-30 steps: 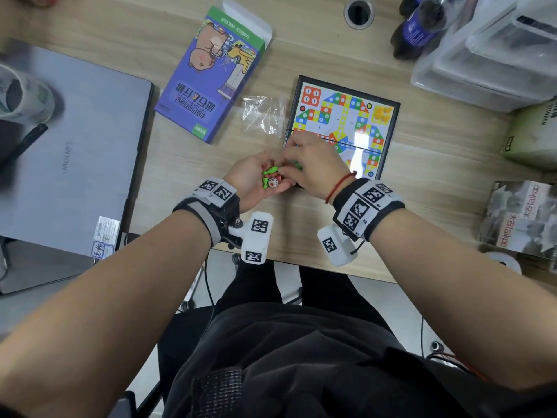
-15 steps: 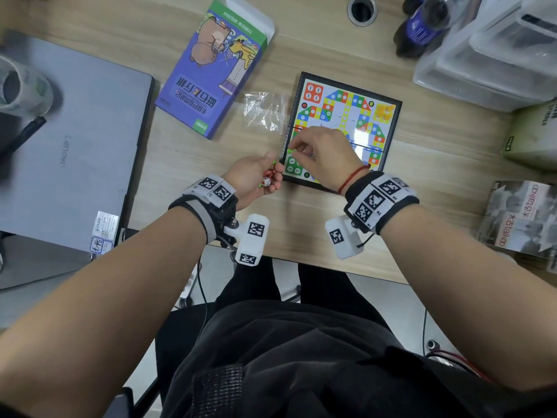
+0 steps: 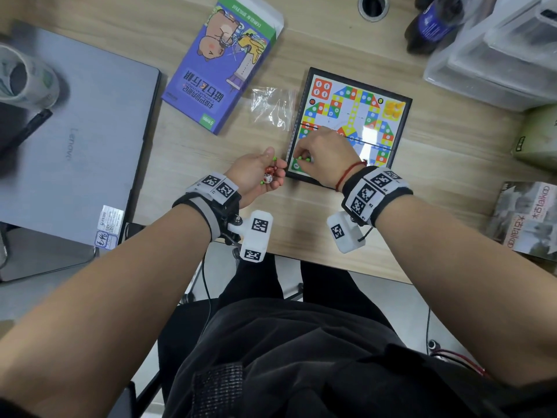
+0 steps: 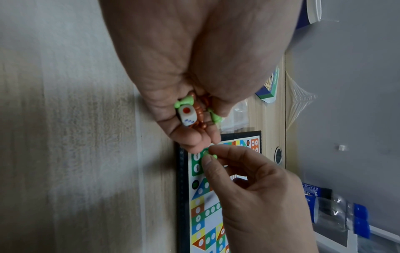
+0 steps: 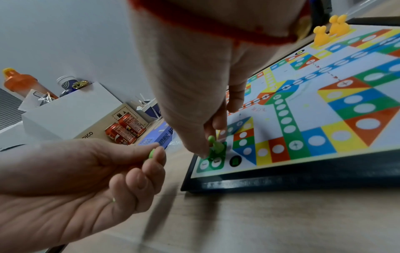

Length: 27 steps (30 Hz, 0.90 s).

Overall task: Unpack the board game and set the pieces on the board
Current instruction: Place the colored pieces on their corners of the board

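A folding ludo board [image 3: 373, 122] is laid open on the wooden desk [image 3: 168, 152], its near left corner partly covered by the right hand [image 3: 324, 152]. A green pawn [image 5: 216, 145] is pinched between the thumb and fingertips of that hand and is set on the green home square at that corner. Yellow pawns [image 3: 393, 108] are seen standing on the far right corner of the board.

The left hand [image 3: 256, 173] is held palm up just beside the board's left edge, its fingers curled round a white die [image 4: 187, 116], brown pawns [image 4: 200, 109] and more green pawns [image 4: 184, 101].

An emptied clear plastic bag [image 3: 272, 108] lies touching the board's left edge, and a purple game box [image 3: 220, 67] with its flap open lies beyond it. A closed grey laptop [image 3: 75, 140] occupies the left of the desk. Clear plastic bins [image 3: 494, 52] and a dark bottle [image 3: 434, 22] are placed at the far right.
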### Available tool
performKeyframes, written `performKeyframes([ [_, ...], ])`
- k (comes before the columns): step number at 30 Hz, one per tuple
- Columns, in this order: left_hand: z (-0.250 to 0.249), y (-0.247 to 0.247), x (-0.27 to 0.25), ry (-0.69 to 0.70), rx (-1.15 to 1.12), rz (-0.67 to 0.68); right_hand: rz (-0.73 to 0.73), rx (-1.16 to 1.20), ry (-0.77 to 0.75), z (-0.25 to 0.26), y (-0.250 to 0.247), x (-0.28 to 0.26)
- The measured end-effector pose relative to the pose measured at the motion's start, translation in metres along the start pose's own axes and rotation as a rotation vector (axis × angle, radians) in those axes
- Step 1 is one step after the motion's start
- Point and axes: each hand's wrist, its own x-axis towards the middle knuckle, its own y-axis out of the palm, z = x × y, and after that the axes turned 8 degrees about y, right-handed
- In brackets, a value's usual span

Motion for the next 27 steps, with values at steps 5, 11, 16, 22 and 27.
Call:
performKeyframes([
  [5,-0.002,0.000,0.000,-0.002,-0.008,0.005,0.013,0.020,-0.008,-0.002,-0.002,-0.001],
  [11,-0.004,0.005,0.000,-0.011,-0.021,0.042,-0.156,0.221,-0.044,0.006,-0.015,-0.005],
  [16,-0.005,0.011,0.000,-0.010,-0.016,0.100,0.035,0.162,-0.131,0.019,-0.014,-0.002],
  [22,-0.003,0.001,0.004,-0.036,0.103,-0.090,-0.130,0.218,0.043,0.004,-0.016,0.002],
  [27,-0.001,-0.015,0.008,-0.037,0.251,-0.125,-0.085,0.072,0.011,0.007,-0.012,0.017],
])
